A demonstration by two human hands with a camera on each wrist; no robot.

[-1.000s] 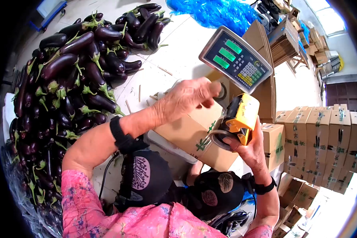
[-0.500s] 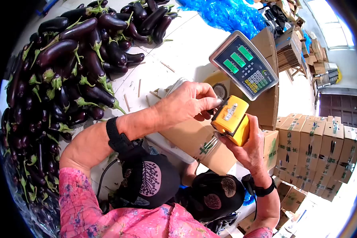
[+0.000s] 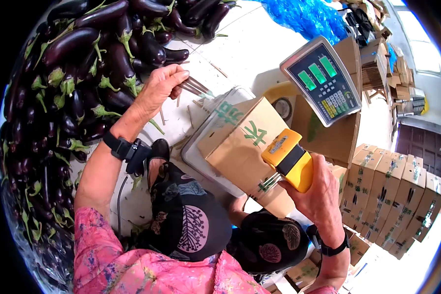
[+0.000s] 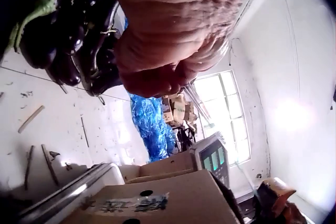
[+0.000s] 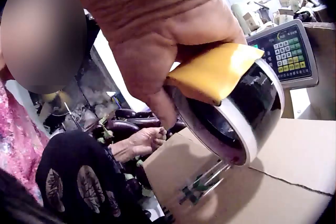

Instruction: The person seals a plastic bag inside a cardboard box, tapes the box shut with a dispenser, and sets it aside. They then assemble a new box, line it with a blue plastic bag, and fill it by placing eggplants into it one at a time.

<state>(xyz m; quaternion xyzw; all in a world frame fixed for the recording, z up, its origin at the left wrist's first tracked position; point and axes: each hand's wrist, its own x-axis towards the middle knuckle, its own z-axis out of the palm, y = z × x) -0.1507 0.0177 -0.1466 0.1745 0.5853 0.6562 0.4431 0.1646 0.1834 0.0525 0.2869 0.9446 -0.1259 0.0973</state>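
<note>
In the head view the right hand (image 3: 318,196) grips a yellow and black tape dispenser (image 3: 290,161) over the near end of a cardboard box (image 3: 223,152). A large roll of tape (image 5: 242,124) shows in the dispenser in the right wrist view. The left hand (image 3: 158,88), off the box's far left side, pinches the free end of the clear tape (image 3: 197,87) between thumb and curled fingers. The tape stretches from that hand across the box toward the dispenser. Green characters are printed on the box, which lies on a scale platform (image 3: 191,156).
A big heap of eggplants (image 3: 78,98) covers the floor at left. Behind the box stands the scale's display (image 3: 322,81), beside an open carton (image 3: 350,93). Stacked printed cartons (image 3: 382,196) fill the right, and blue plastic sheeting (image 3: 304,19) lies at the back.
The left hand has moved from the dispenser to the left, drawing the tape out. The right hand has lowered the dispenser slightly toward the box and tilted it.
</note>
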